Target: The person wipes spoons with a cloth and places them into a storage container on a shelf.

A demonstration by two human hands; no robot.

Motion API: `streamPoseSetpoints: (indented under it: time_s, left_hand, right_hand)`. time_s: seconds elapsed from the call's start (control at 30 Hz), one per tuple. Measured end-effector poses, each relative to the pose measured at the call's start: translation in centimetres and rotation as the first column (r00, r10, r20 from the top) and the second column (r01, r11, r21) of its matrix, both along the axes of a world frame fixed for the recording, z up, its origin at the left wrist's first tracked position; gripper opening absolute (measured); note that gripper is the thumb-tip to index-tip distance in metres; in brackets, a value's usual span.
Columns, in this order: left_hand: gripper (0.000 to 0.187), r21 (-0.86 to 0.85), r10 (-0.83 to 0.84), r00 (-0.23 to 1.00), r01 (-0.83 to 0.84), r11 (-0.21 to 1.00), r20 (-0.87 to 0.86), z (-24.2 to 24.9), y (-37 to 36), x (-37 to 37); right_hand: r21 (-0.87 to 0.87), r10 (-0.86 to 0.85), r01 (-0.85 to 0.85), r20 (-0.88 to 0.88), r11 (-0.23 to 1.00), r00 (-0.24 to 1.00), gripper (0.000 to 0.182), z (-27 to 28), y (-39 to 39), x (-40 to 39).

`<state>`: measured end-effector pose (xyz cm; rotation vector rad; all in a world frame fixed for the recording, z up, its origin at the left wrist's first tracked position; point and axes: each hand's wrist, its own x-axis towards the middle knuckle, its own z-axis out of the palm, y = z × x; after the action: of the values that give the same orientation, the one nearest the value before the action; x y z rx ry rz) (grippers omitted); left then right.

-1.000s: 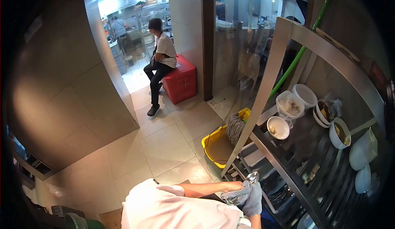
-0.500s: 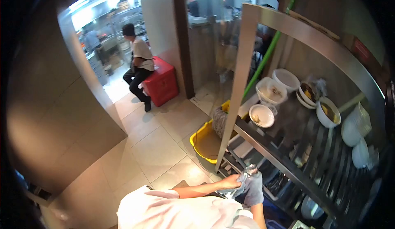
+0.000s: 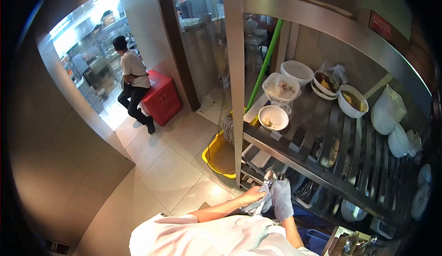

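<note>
My left hand (image 3: pixel 254 195) is closed around a bunch of metal spoons (image 3: pixel 270 177) in front of my body, their shiny bowls pointing up and away from me. A grey cloth (image 3: pixel 282 200) covers my right hand (image 3: pixel 282 212), hiding its fingers, and touches the spoons from the right. Part of the cloth also hangs under my left hand. Both hands are beside the metal rack's front post.
A slatted metal rack (image 3: pixel 299 157) on the right carries a white bowl (image 3: pixel 273 118) with scraps, other food bowls and stacked dishes. Cutlery lies in a tray (image 3: pixel 338 242) at lower right. Beyond are a yellow mop bucket (image 3: pixel 216 159) and a person seated on a red box (image 3: pixel 163 99).
My view has turned, so the rack and the seated person sit further left. My hands stay together, and the spoon bowls now show more clearly above the cloth.
</note>
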<state>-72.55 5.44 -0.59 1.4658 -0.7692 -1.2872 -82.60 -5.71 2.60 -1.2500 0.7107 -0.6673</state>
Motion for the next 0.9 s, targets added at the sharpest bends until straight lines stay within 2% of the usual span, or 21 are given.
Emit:
streamPoseSetpoints:
  time_s: [0.03,0.07,0.1,0.13,0.17,0.23,0.3,0.33,0.37,0.4,0.47,0.53,0.57,0.6,0.63,0.7,0.73,0.8,0.83,0.87,0.9]
  left_hand:
    - [0.018,-0.015,0.024,0.994,-0.026,1.0,-0.107,-0.6,-0.1,-0.1]
    - [0.018,-0.027,0.047,0.976,-0.054,0.998,-0.214,-0.8,-0.1,-0.2]
    - [0.018,-0.027,0.041,0.976,-0.048,0.998,-0.214,-0.9,-0.1,-0.3]
    - [0.018,-0.058,0.021,0.957,-0.039,0.998,-0.29,-1.0,-0.1,-0.3]
    - [0.019,-0.087,0.0,0.931,-0.034,0.996,-0.365,-1.1,-0.1,-0.4]
    - [0.019,-0.047,0.05,0.908,-0.076,0.996,-0.417,-1.4,-0.2,-0.5]
    - [0.019,0.0,0.098,0.879,-0.111,0.994,-0.466,-0.5,-0.1,-0.5]
    - [0.018,-0.055,0.015,0.874,-0.048,0.997,-0.485,-0.1,0.0,-0.4]
    - [0.017,-0.11,-0.068,0.864,0.015,0.994,-0.499,0.4,0.1,-0.3]
    - [0.017,-0.106,-0.072,0.864,0.021,0.994,-0.499,0.0,0.1,-0.3]
    - [0.015,-0.114,-0.055,0.928,0.014,0.993,-0.368,-1.4,-0.3,-0.3]
    - [0.014,-0.116,-0.026,0.933,-0.017,0.993,-0.36,-0.6,-0.3,-0.8]
    - [0.014,-0.117,0.007,0.935,-0.052,0.992,-0.355,-0.3,-0.3,-1.0]
    - [0.014,-0.1,-0.003,0.934,-0.035,0.994,-0.356,-0.7,-0.5,-1.2]
    - [0.013,-0.137,0.038,0.947,-0.085,0.987,-0.318,-1.4,-0.7,-1.5]
    - [0.014,-0.177,0.083,0.97,-0.126,0.976,-0.229,-1.0,-0.5,-2.0]
    - [0.017,-0.151,0.051,0.982,-0.079,0.985,-0.183,-3.3,-0.5,-1.6]
    - [0.016,-0.174,0.078,0.988,-0.101,0.979,-0.135,-1.7,-0.4,-1.8]
    - [0.015,-0.152,0.117,0.984,-0.137,0.979,-0.135,-1.3,-0.5,-1.9]
    - [0.015,-0.147,0.113,0.985,-0.132,0.98,-0.134,-1.0,-0.5,-1.9]
    - [0.013,-0.085,0.124,0.986,-0.134,0.987,-0.109,-0.6,-0.5,-1.8]
  right_hand:
    - [-0.071,-0.029,0.02,-0.127,0.997,0.991,0.008,0.2,0.1,-0.3]
    - [-0.07,-0.037,0.028,-0.128,0.997,0.991,0.008,-0.1,-0.5,-0.6]
    - [-0.7,-0.112,-0.161,-0.328,0.695,0.938,0.007,-0.5,-1.5,-0.8]
    - [-0.907,-0.303,-0.417,-0.412,0.052,0.859,0.006,-0.9,-2.1,-1.0]
    - [-0.907,-0.306,-0.417,-0.413,0.055,0.858,0.006,-0.2,-1.9,-0.9]
    - [-0.769,-0.194,-0.218,-0.404,0.601,0.894,0.006,1.3,-1.4,-0.7]
    - [-0.329,-0.116,0.002,-0.329,0.944,0.937,0.007,3.1,-0.6,-0.7]
    - [-0.044,-0.101,0.092,-0.273,0.995,0.957,0.007,3.4,-0.5,-0.8]
    - [-0.082,-0.052,0.038,-0.185,0.996,0.981,0.009,-4.1,-2.7,-1.2]
    - [-0.079,-0.058,0.044,-0.186,0.996,0.981,0.009,-3.8,-2.5,-1.4]
    - [0.055,-0.099,0.097,0.023,0.994,0.995,0.01,-1.7,-1.9,-1.6]
    - [-0.055,-0.063,0.061,-0.033,0.997,0.997,0.009,-4.7,-3.5,-2.2]
    - [-0.543,-0.146,-0.064,-0.335,0.838,0.931,0.008,-5.9,-4.5,-2.3]
    - [-0.811,-0.356,-0.331,-0.527,0.482,0.772,0.007,-6.6,-4.7,-2.4]
    - [-0.876,-0.517,-0.422,-0.48,0.235,0.708,0.007,-0.3,-3.0,-2.3]
    - [-0.882,-0.542,-0.412,-0.466,0.227,0.699,0.007,-1.1,-4.1,-2.5]
    - [-0.389,-0.159,-0.115,-0.605,0.914,0.78,0.006,0.4,-3.6,-2.9]
    - [-0.161,-0.094,-0.023,-0.68,0.987,0.727,0.007,4.4,-3.0,-2.8]
    - [-0.152,-0.094,-0.015,-0.681,0.988,0.726,0.007,4.6,-2.5,-3.2]
    - [-0.552,-0.246,-0.251,-0.672,0.795,0.698,0.007,4.7,-2.1,-3.6]
    - [-0.795,-0.381,-0.454,-0.596,0.401,0.707,0.007,4.7,-1.8,-3.8]
